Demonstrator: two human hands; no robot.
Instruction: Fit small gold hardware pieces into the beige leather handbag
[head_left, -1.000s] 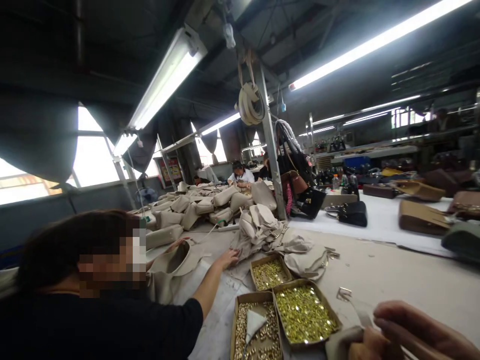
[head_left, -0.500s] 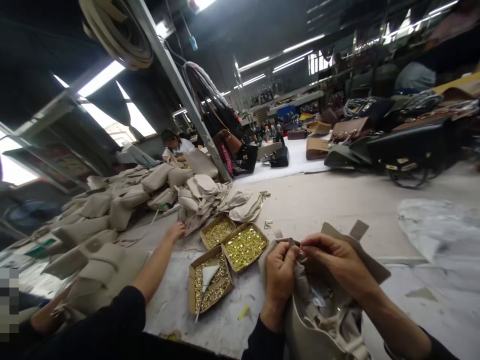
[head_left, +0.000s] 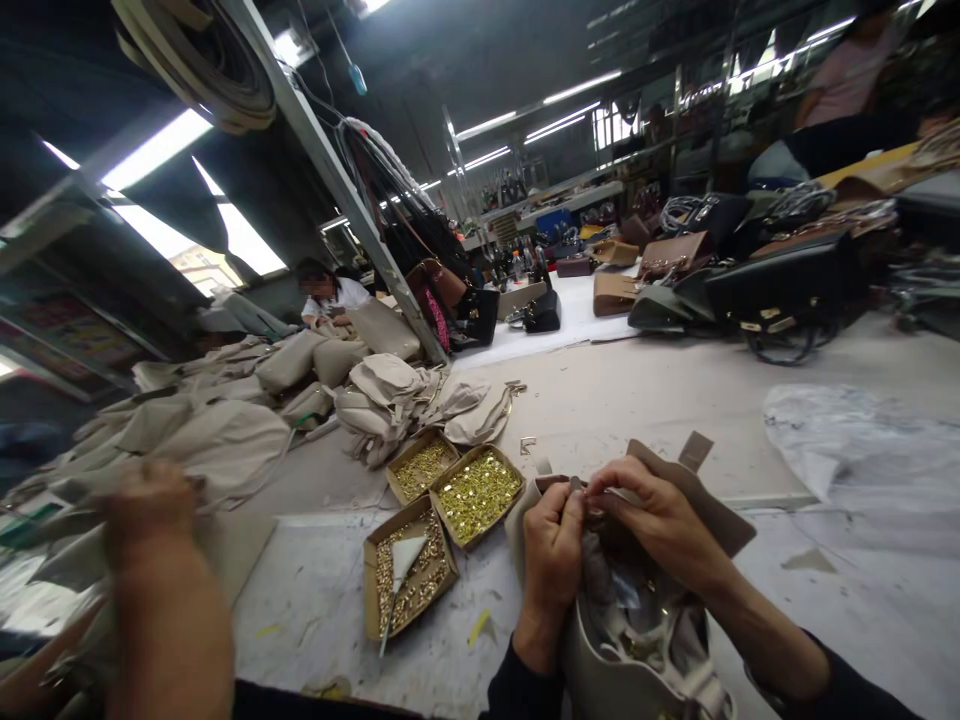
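A beige handbag (head_left: 622, 655) stands with its mouth towards me, its lining and some clear plastic showing inside. My left hand (head_left: 551, 560) is closed on the bag's upper rim, thumb and forefinger pinching a small tab there. Close against those fingertips, my right hand (head_left: 652, 510) pinches at the same rim; anything between its fingers is too small to make out. The bag's flap (head_left: 694, 495) sticks out beyond my right wrist. Left of the bag are cardboard trays of small gold metal fittings (head_left: 480, 495), one of them with a white cone-topped stick (head_left: 405, 560) lying in it.
A co-worker's blurred arm (head_left: 169, 590) reaches over beige bag pieces (head_left: 225, 450) at the left. Soft beige pouches (head_left: 390, 395) lie behind the trays. Crumpled white plastic (head_left: 840, 440) is at the right, with a black handbag (head_left: 780, 290) farther back.
The co-worker's arm has drawn back left from the pouches beside the trays. The view has shifted slightly to the right. My hands keep nearly the same pinch on the bag's rim.
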